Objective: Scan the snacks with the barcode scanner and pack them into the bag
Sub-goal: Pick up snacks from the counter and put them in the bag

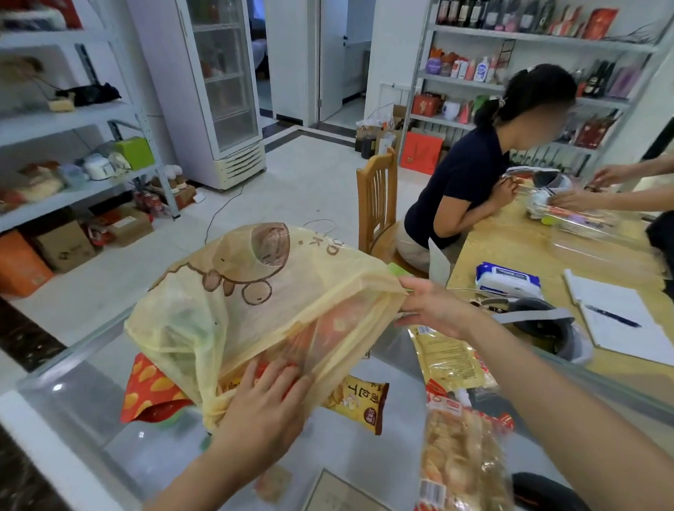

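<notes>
- Bag (246, 309) in the middle: our right hand (430, 307) pinches its right rim, and our flat left hand (265, 400) pushes a snack (336, 321) in.
- We might pull too hard and rip it.
- We might squash the snack.

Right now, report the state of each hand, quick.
Left hand: open, fingers pressing flat on the translucent yellow plastic bag.
Right hand: closed, pinching the bag's rim.

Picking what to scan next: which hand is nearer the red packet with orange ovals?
Left. The left hand presses the bag just right of the red packet; the right hand pinches the bag's rim, much farther right.
</notes>
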